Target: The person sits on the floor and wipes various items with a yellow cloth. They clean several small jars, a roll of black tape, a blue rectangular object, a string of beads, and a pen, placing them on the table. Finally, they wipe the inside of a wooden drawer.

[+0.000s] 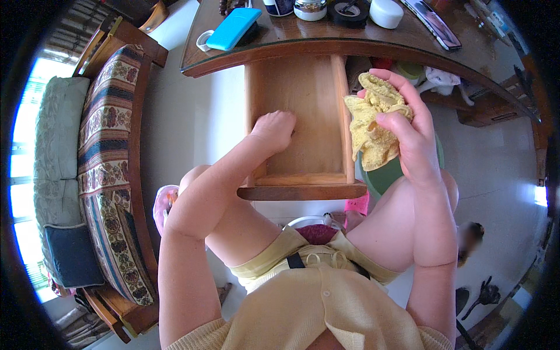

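A crumpled yellow terry cloth (378, 127) hangs from my right hand (415, 122), pinched between thumb and fingers, just right of an open wooden drawer (306, 153). My left hand (274, 127) is inside that drawer near its left wall, curled with the knuckles up; whether it holds anything is hidden. The drawer sticks out from under a wooden desk (280, 47) and shows a bare wooden bottom.
On the desk lie a light-blue case (235, 28), a black tape roll (348, 13), a white-lidded jar (386, 13) and a smartphone (431, 22). A green basin (383, 175) stands below the drawer's right side. A wooden sofa with patterned cushions (109, 144) is at left.
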`<move>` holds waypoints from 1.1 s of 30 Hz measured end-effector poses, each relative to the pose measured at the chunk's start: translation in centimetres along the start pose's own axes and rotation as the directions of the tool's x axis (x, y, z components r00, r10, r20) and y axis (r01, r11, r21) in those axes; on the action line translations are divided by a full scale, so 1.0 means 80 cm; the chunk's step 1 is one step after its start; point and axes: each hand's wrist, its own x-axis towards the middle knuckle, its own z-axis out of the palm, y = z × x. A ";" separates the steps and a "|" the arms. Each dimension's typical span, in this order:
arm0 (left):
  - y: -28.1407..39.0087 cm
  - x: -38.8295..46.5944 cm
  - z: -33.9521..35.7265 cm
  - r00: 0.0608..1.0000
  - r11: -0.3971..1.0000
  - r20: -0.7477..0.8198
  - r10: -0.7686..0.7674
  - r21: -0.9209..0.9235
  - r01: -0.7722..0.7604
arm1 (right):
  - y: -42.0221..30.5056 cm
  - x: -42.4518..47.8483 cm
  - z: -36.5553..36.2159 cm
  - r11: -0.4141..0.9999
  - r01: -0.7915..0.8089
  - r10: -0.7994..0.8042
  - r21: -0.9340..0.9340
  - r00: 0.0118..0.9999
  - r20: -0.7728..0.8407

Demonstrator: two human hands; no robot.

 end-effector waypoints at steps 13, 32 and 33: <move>0.009 0.005 -0.013 0.987 0.440 -0.151 -0.051 -0.891 -0.113 | 0.012 0.012 0.007 0.998 0.019 -0.018 0.053 1.000 -0.015; 0.070 -0.046 -0.061 0.987 -0.442 -0.151 0.059 -0.890 -0.110 | 0.052 0.043 0.042 0.486 0.412 -0.535 -0.771 0.837 0.110; 0.069 -0.046 -0.060 0.988 -0.416 -0.149 0.040 -0.901 -0.119 | 0.053 0.044 0.044 0.482 0.393 -0.524 -0.783 0.846 0.102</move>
